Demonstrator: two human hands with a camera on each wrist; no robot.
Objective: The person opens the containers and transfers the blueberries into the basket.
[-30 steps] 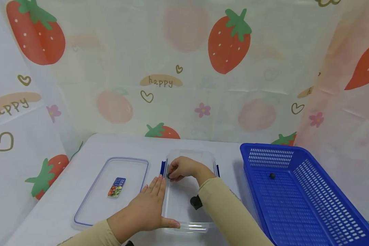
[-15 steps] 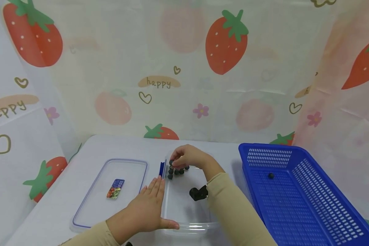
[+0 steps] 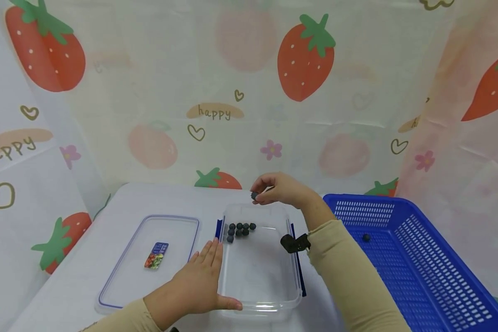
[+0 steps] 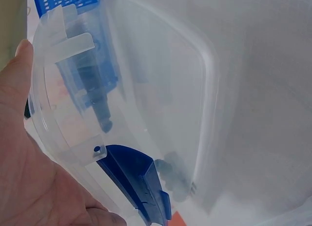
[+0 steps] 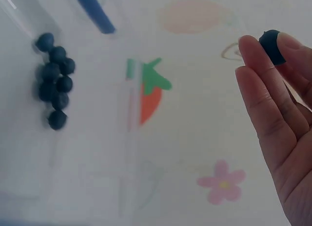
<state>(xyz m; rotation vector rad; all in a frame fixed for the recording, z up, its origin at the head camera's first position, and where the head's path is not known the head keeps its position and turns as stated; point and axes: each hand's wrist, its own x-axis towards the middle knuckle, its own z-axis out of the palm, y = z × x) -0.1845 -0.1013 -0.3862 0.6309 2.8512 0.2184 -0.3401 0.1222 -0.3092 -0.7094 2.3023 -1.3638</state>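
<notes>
My right hand (image 3: 283, 191) pinches a single blueberry (image 5: 272, 47) between thumb and fingers, above the far end of a clear plastic food box (image 3: 269, 305). Inside that box, several dark blueberries (image 3: 239, 233) sit bunched in the far left part; in the right wrist view these blueberries (image 5: 57, 82) form a tight cluster. Along the box's left side lies my left hand (image 3: 199, 279), fingers straight and thumb spread at the near left corner. From the left wrist, its palm (image 4: 29, 172) shows beside the box wall and a blue side latch (image 4: 136, 182).
To the right stands a blue plastic basket (image 3: 452, 216) with one blueberry (image 3: 366, 237) in it. The clear lid (image 3: 120, 276) with a blue seal lies on the table at the left, a printed label (image 3: 156, 255) on it. A strawberry-patterned curtain (image 3: 166, 60) hangs behind.
My right hand has risen from the box's left side toward the far end and right, carrying a blueberry. The bunched blueberries it covered are now visible. My left hand stays in place.
</notes>
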